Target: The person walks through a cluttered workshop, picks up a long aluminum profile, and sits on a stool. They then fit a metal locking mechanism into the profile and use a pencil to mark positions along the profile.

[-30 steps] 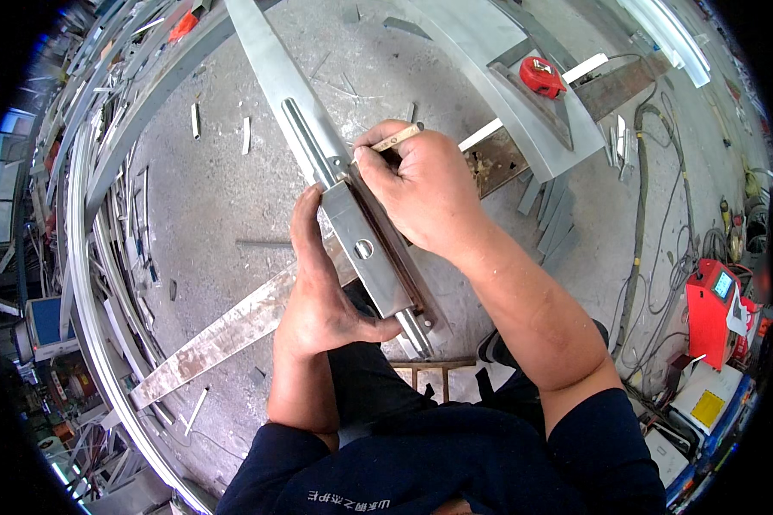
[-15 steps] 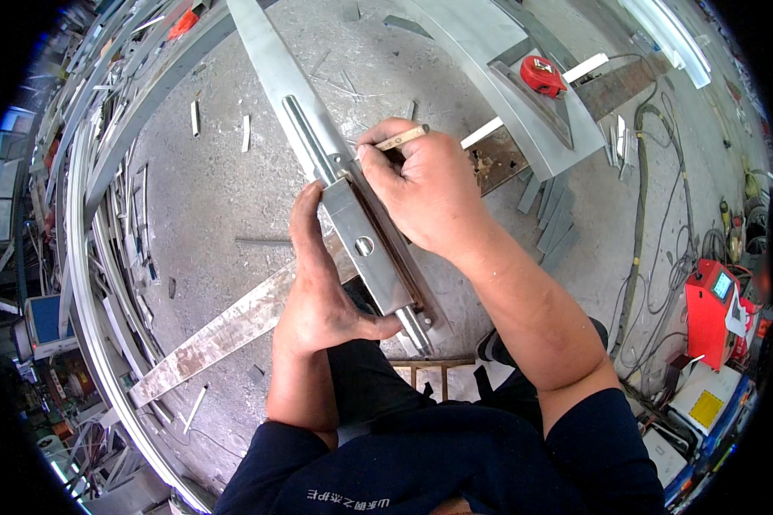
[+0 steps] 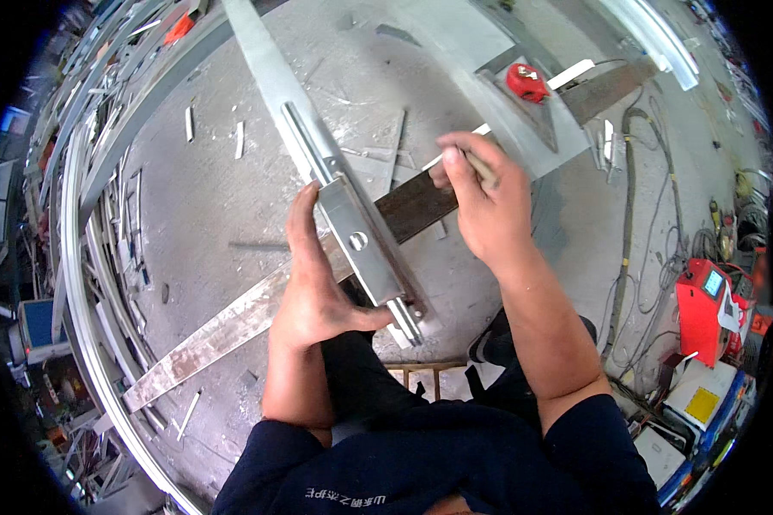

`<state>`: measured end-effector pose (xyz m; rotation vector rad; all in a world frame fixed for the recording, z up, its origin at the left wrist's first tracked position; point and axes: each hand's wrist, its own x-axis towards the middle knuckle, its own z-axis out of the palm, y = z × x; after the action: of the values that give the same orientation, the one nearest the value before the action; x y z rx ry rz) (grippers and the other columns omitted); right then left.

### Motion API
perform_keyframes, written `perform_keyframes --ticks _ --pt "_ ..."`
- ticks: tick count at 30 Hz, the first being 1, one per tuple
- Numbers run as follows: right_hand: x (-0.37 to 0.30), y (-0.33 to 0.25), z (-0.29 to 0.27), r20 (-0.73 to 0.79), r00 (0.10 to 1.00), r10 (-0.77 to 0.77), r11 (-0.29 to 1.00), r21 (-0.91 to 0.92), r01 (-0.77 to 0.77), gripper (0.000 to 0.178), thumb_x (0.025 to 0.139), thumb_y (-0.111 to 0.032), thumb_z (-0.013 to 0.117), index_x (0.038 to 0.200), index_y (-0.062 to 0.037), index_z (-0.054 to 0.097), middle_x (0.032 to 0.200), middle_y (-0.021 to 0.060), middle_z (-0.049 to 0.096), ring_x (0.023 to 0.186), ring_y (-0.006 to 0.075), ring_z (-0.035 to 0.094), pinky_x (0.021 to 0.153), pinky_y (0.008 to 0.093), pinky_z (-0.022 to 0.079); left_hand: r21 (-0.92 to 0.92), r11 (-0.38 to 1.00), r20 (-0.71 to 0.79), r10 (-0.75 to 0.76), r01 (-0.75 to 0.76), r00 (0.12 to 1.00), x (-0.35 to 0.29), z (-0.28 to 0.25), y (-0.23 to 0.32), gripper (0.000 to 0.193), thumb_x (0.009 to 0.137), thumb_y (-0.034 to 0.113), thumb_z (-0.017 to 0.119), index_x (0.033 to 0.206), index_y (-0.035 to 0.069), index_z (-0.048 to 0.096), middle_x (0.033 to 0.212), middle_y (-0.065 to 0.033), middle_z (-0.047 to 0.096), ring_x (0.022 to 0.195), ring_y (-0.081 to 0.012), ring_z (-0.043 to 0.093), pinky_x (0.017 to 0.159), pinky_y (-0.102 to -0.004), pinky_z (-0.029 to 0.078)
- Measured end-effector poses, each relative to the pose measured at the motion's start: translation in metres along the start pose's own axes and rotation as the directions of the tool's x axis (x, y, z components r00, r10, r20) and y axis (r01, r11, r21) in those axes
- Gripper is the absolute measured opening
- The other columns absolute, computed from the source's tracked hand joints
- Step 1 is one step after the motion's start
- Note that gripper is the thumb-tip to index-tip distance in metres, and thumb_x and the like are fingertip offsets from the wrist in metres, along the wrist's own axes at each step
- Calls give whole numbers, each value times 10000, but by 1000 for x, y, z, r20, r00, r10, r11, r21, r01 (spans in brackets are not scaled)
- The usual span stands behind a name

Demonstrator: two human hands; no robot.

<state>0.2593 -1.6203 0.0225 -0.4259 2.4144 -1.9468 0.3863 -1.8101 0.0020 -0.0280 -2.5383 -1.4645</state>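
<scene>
My left hand [image 3: 313, 279] lies flat against the left side of a silver metal lock plate [image 3: 365, 245], thumb hooked under its near end. The plate lies along a long grey metal profile [image 3: 270, 73] that runs up and to the left. A rusty flat bar [image 3: 232, 322] crosses beneath it. My right hand [image 3: 485, 202] hovers to the right of the plate, fingers pinched on a thin pencil-like marker [image 3: 481, 167], its tip clear of the plate.
A red tape measure [image 3: 526, 81] rests on a grey panel at the upper right. Metal offcuts [image 3: 112, 249] pile along the left. Cables [image 3: 631, 223] and a red machine [image 3: 704, 309] stand at the right. Small scraps [image 3: 189, 124] dot the concrete floor.
My right hand has lifted off the lock plate and moved right with the marker. The plate's upper face is now uncovered. My left hand has stayed in place.
</scene>
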Motion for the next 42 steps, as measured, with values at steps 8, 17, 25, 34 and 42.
perform_keyframes --ticks 8,17,25,34,42 --pt "71 44 -85 -43 919 -393 683 -682 260 371 847 -183 709 1147 -22 561 1094 171 660 1044 377 611 899 453 485 144 989 -293 62 -20 954 2 -10 15 1194 600 612 850 1437 -52 316 1251 -242 547 1177 -311 545 968 -439 431" --pt "179 66 -97 71 991 114 404 -915 19 577 775 -327 754 1209 -20 529 1105 219 657 1035 387 631 907 463 505 321 902 -159 -250 290 955 42 -11 75 793 771 188 692 1421 -85 330 735 -152 643 645 -232 647 610 -339 510" --pt "189 93 -102 55 999 1 444 -895 48 563 721 -302 753 1175 -30 562 1002 220 689 949 388 666 840 453 519 -363 914 -400 -331 184 855 -23 -79 30 679 765 -10 542 1427 -56 397 852 -54 601 681 -108 551 599 -257 460" --pt "176 91 -117 -54 997 -47 500 -866 -23 554 733 -299 730 1188 -39 550 1071 207 685 990 380 661 870 437 516 603 537 -391 -446 590 805 -168 -166 -76 730 760 143 621 1438 22 376 849 -198 654 747 -387 659 712 -457 532" --pt "90 68 -59 176 963 -202 627 -733 265 571 700 -253 774 1189 -71 543 1006 203 663 981 396 630 866 453 510 541 461 -408 -587 703 699 -202 -151 -106 674 791 228 620 1412 82 401 907 -236 678 844 -430 661 743 -512 520"
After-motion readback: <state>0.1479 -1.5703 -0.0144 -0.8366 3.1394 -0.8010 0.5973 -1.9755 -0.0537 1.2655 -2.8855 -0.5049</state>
